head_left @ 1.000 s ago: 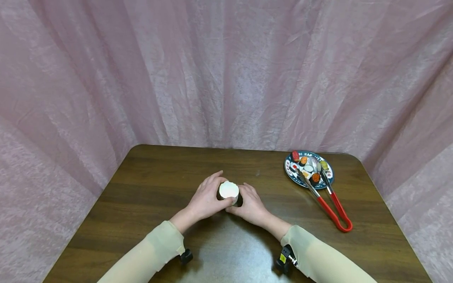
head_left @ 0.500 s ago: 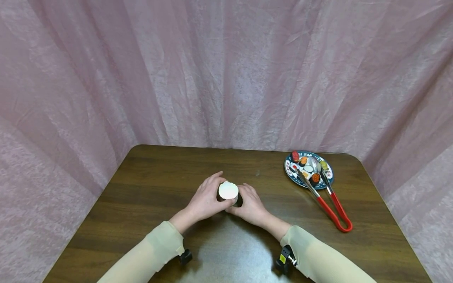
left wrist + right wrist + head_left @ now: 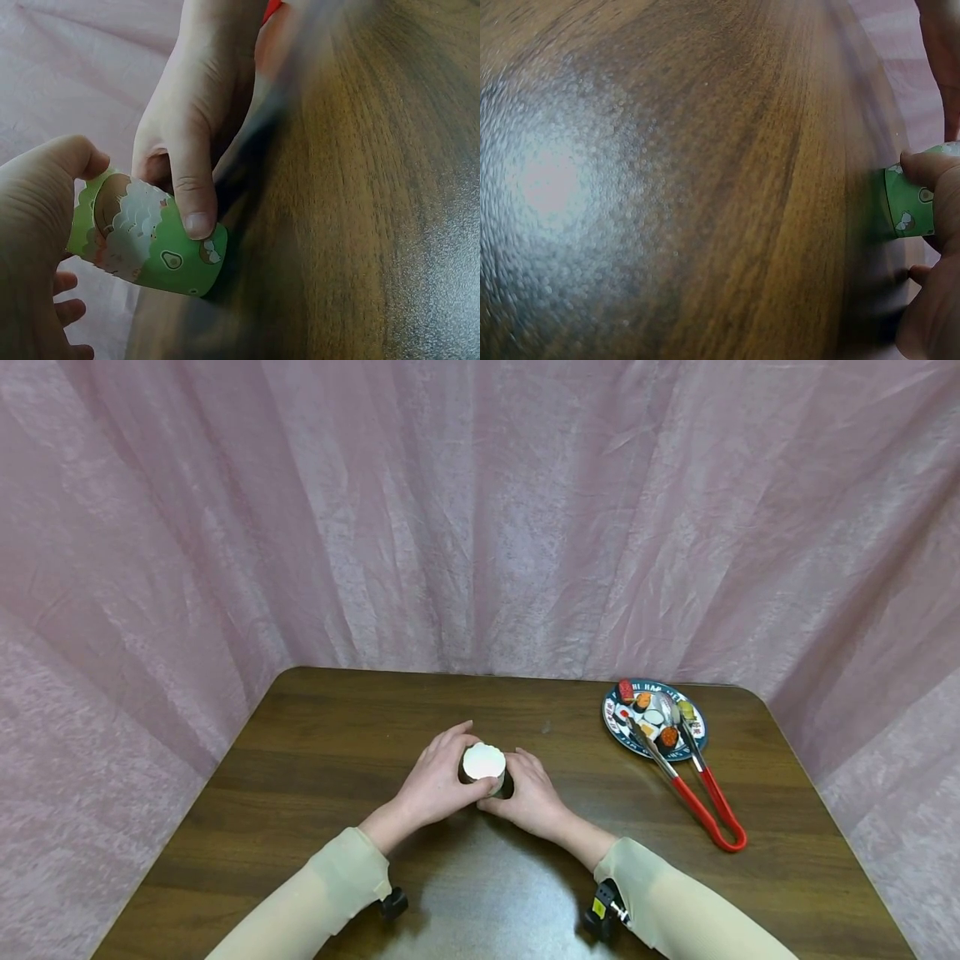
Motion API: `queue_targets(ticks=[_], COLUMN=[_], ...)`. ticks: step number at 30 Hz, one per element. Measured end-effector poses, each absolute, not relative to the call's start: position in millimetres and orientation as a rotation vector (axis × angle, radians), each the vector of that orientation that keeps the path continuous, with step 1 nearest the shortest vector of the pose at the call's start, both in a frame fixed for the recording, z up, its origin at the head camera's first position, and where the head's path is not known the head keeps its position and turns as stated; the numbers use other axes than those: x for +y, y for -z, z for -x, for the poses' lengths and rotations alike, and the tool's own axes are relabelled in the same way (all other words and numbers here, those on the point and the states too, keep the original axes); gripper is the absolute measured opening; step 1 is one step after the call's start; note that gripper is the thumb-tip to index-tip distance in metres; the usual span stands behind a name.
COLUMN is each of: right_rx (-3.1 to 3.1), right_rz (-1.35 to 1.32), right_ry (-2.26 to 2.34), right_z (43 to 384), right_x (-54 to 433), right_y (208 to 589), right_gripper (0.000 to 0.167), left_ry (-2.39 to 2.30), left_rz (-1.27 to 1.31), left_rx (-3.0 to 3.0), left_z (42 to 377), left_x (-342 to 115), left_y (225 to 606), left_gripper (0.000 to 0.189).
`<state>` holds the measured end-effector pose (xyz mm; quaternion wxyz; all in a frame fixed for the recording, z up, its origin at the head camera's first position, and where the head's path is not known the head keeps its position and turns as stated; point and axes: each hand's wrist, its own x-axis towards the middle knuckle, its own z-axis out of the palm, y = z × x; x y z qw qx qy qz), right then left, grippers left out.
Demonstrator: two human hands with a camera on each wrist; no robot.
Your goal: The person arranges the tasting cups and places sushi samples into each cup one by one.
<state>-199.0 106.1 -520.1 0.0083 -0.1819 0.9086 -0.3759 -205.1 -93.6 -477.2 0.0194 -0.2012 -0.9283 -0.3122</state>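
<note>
Between both hands stands a small, round, green paper cup (image 3: 171,259) printed with avocados and a scalloped pattern. Its round end facing up shows bright white in the head view, and its lower end is right at the tabletop. My left hand (image 3: 442,779) grips the upper part, thumb in front and fingers behind. Lower down, my right hand (image 3: 531,793) holds it from the other side, its thumb pressed along the green wall in the left wrist view. In the right wrist view, the right hand (image 3: 949,199) hides much of the cup.
Red-handled metal tongs (image 3: 708,810) lie across a blue-rimmed plate (image 3: 617,732) at the back right of the brown wooden table (image 3: 360,702). Several sushi-like pieces sit on the plate. A pink curtain (image 3: 480,527) hangs behind the table.
The cup's white end has shifted very slightly left between the hands. Both hands keep their hold, and the plate and tongs stay put.
</note>
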Motion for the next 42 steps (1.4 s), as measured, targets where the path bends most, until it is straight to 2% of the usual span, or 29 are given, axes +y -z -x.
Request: queue_targets(ticks=[18,24,30,42], right_rx=[2.886,2.883,2.875,2.880], right_rz=[0.585,0.590,0.578,0.590], right_ry=[1.189,1.198,1.194,1.156], right_z=[196.1,195.8,195.8,198.7], right_x=[106.7,107.3,107.7,106.6], right_y=[520.1,520.5,519.4,523.1], right_gripper=[0.074,0.075,0.076,0.077], left_ry=[1.047,1.002,0.906,0.849], left_rz=[0.543,0.475,0.419,0.134], left_rx=[-2.695,-2.690,-2.691,-2.744], left_z=[220.7,231.4,248.5,289.6], left_x=[-115.8,-133.6,-155.5,-201.9], left_y=[441.3,435.2,445.1,497.2], left_gripper=[0.055,0.061,0.069,0.073])
